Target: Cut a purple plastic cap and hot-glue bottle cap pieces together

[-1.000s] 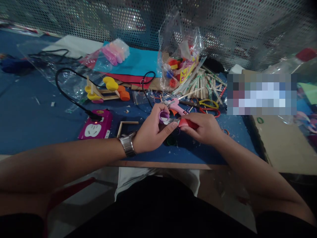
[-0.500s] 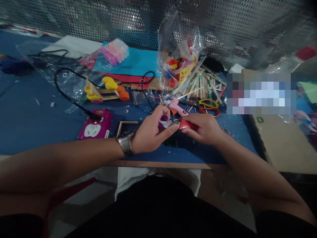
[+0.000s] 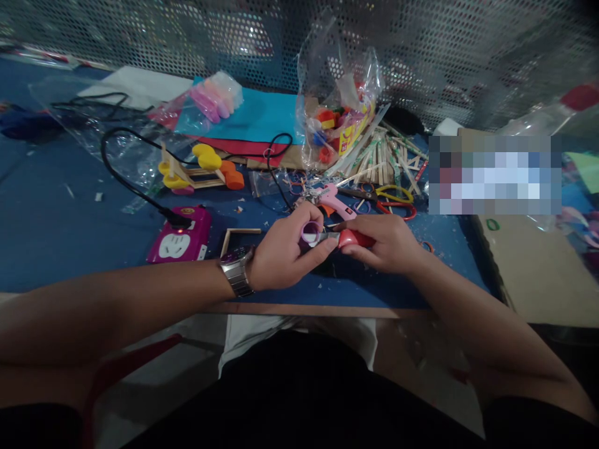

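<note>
My left hand (image 3: 287, 246), wearing a metal watch (image 3: 237, 268), is closed around a small purple cup-like ring (image 3: 309, 232), its round opening tilted up. My right hand (image 3: 388, 240) grips a red-handled knife (image 3: 352, 238). Its metal blade points left and meets the purple ring's side by my left thumb; the exact contact is hidden. Just beyond both hands lies a pink glue gun (image 3: 336, 201). Scissors (image 3: 395, 202) with yellow and red handles rest to its right. An L-shaped wooden stick frame (image 3: 228, 240) lies left of my left hand.
A purple power socket (image 3: 180, 234) with a black cord stands at left, near a stick model with yellow and orange caps (image 3: 206, 168). Behind are a plastic bag of colourful caps (image 3: 334, 125), wooden sticks (image 3: 379, 156) and blue paper (image 3: 266, 115). Cardboard (image 3: 533, 268) sits at right.
The purple ring has turned slightly in my left hand, its opening showing rounder. The knife stays against it, with hardly any shift of my right hand.
</note>
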### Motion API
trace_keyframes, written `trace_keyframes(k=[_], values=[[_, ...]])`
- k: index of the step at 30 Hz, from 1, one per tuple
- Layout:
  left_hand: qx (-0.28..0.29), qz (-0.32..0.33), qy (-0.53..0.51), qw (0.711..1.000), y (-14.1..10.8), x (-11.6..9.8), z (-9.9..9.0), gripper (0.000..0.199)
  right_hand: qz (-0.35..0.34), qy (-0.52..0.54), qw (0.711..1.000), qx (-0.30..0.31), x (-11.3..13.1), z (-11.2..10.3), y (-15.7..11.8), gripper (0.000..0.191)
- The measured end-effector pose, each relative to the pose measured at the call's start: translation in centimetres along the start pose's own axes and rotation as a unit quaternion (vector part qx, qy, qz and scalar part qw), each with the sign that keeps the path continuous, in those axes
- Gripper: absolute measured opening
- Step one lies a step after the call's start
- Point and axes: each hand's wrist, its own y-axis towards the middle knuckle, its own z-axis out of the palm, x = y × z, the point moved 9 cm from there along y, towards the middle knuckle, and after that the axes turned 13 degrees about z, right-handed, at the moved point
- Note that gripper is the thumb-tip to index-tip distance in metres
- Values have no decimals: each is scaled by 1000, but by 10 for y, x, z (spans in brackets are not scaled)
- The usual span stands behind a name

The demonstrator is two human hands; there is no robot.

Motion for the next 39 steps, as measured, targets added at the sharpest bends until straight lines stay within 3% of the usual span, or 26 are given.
trace_keyframes(k=[5,9,15,21,39], values=[[-49,-36,-59,996,-6,15,2,35,15,-17,1000,-21,-4,-3,1,58],[-82,-45,-112,989,-7,19,1,32,27,-13,999,-41,-6,-6,1,56],[-35,-42,-99,994,-7,15,6,24,40,-17,999,-26,-9,-2,2,59],[-46,-1,-69,997,-5,11,3,29,24,-8,1000,-14,-7,0,2,59],[-15,-36,-50,998,-3,10,2,33,17,-2,1000,12,-4,2,2,62]])
